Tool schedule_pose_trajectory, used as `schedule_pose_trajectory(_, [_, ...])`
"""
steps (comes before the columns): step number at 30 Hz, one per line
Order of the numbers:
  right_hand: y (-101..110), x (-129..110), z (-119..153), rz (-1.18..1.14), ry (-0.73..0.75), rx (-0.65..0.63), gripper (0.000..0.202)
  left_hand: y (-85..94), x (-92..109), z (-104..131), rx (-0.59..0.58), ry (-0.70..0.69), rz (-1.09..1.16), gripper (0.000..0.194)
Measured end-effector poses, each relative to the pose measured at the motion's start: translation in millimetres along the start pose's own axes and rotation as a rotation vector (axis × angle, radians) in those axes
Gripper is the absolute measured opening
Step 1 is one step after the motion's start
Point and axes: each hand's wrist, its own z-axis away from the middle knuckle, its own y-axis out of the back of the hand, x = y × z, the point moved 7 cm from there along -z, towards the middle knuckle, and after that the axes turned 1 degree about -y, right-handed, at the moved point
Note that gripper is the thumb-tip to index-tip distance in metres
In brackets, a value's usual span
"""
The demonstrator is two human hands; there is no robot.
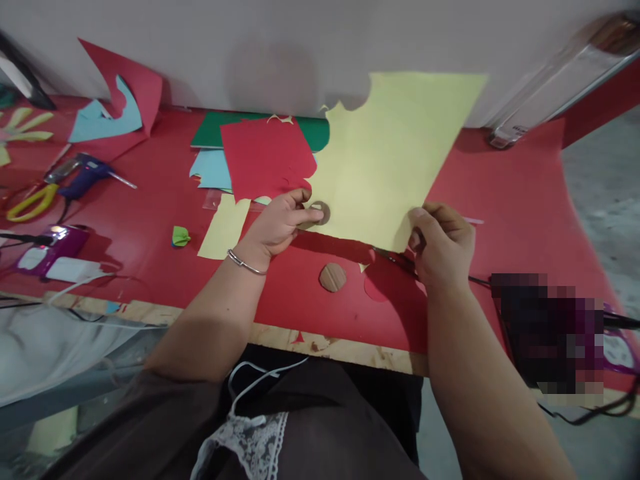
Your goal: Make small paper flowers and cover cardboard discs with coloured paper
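A sheet of yellow paper (pixel 385 153) is held up over the table, with rounded cut-outs along its left edge. My left hand (pixel 283 223) pinches its lower left part, the thumb pressing on a small dark round piece (pixel 320 213) against the paper. The kind of that piece is unclear. At the lower right corner, my right hand (pixel 443 240) is closed on the same sheet. Below the paper lie a round cardboard disc (pixel 333 277) and a red paper circle (pixel 377 287). A thin dark tool (pixel 397 260), partly hidden, lies under the sheet near my right hand.
Behind my left hand are red paper (pixel 267 153), light blue paper (pixel 213 168) and a yellow strip (pixel 225 227). A glue gun (pixel 87 177), yellow-handled scissors (pixel 33 203) and a purple power strip (pixel 55 250) with cables lie left. A blurred dark object (pixel 545 333) sits right.
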Motion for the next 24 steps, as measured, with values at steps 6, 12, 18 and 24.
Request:
schedule_pose_trajectory(6, [1.3, -12.7, 5.2, 0.183, 0.126, 0.065, 0.02, -7.9, -13.1, 0.1, 0.077, 0.05, 0.077, 0.05])
schedule_pose_trajectory(12, [-25.5, -41.8, 29.0, 0.602, 0.522, -0.071, 0.022, -28.2, -25.3, 7.6, 0.067, 0.07, 0.06, 0.055])
schedule_pose_trajectory(18, [-61.4, -32.8, 44.7, 0.763, 0.584, -0.358, 0.031, -55.1, -32.0, 20.6, -0.017, 0.074, 0.066, 0.058])
schedule_pose_trajectory(24, [-62.0, -28.6, 43.7, 0.767, 0.572, -0.378, 0.026, -64.4, -34.2, 24.5, -0.038, 0.141, 0.129, 0.046])
